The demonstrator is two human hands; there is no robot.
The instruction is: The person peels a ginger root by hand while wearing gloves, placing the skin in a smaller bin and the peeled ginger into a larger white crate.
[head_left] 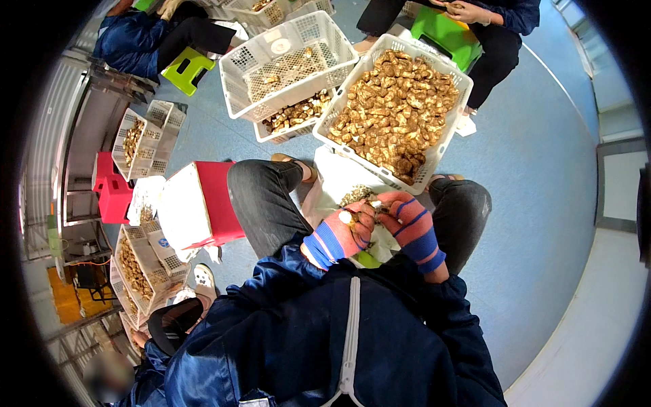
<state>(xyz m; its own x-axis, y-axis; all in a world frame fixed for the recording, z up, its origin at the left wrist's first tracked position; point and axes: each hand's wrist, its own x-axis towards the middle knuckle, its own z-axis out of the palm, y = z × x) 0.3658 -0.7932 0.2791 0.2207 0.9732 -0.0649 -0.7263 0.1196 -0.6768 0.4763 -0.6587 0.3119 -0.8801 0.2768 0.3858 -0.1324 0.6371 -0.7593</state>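
Note:
Both my hands wear pink-orange knit gloves with blue striped cuffs and meet between my knees. My left hand [344, 232] is closed around a small mushroom, whose pale round end [346, 217] shows by the thumb. Fingers curled, my right hand [405, 218] presses close beside it; what it grips is hidden. Another whitish piece [376, 204] shows between the hands. Below them stands a white container [331, 169] with dark and pale trimmings [356, 195] inside. Just beyond, a white crate [366, 166] is heaped with brown, earthy mushrooms [400, 102].
An almost emptied white crate [237, 95] rests on another crate with mushrooms, ahead left. A red box [218, 203] with a white covering stands beside my left knee. More mushroom crates [159, 278] line the left. Other people sit nearby, with green stools [186, 70] ahead.

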